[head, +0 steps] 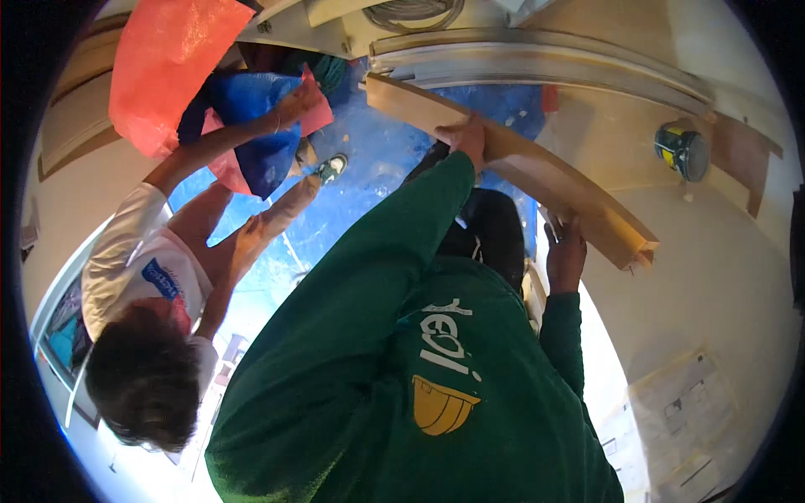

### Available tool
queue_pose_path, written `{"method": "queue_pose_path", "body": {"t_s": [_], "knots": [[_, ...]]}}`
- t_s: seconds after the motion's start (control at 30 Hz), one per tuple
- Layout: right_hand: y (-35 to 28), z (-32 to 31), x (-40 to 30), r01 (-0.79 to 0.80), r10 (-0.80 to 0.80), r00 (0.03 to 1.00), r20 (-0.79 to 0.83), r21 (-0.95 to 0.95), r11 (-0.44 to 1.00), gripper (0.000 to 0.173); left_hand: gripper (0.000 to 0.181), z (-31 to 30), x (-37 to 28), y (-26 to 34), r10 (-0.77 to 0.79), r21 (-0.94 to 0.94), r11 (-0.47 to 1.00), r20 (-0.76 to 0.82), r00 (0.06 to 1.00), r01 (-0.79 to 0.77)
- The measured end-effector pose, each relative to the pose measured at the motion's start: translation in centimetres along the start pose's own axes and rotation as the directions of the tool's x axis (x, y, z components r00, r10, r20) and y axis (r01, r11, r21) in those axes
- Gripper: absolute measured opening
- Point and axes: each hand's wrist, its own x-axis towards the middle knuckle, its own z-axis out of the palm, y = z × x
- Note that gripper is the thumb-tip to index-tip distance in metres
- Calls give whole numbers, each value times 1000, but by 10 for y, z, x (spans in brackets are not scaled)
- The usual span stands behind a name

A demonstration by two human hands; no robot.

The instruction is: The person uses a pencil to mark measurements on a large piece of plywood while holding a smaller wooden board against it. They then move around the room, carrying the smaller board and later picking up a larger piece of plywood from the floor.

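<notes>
A long wooden board (528,157) with an angled profile runs slantwise in front of my body. Nail points stick out at its right end. My left hand (466,141) grips the board left of its middle, thumb on the near side. Further right, my right hand (566,251) holds the board's near edge from below; its fingertips are partly hidden. Something small and pale shows at those fingers, too unclear to name. Both my arms wear green sweatshirt sleeves.
A co-worker (151,352) on my left handles a coral-red sheet or bag (176,69) and a blue one (258,126). Blue covering (371,163) lies on the floor. Long pale boards (534,60) lie beyond my board. A bucket (682,151) and papers (682,409) are at the right.
</notes>
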Motion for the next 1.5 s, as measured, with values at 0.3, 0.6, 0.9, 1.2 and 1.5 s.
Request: {"method": "queue_pose_path", "body": {"t_s": [0.3, 0.6, 0.9, 1.2, 1.5], "knots": [[-37, 48, 117, -94, 97, 995, 23, -122, 988, 49, 109, 42, 89, 54, -92, 149, 984, -25, 995, 94], [-5, 70, 325, -31, 30, 978, 206, -1, 1000, 43, 112, 115, 202, 105, -123, 57, 989, -208, 970, 138], [-2, 127, 500, -155, 147, 977, 155, 46, 987, 39, 53, 177, 332, 145, -40, 354, 927, -233, 972, 123], [32, 140, 624, -213, 217, 970, 110, -46, 976, 29, 58, 187, 366, 146, 18, 570, 820, 53, 998, -45], [44, 167, 692, -363, 361, 912, 197, -26, 931, 35, 104, 12, 198, 12, 367, 977, 205, -23, 930, -57]]}}
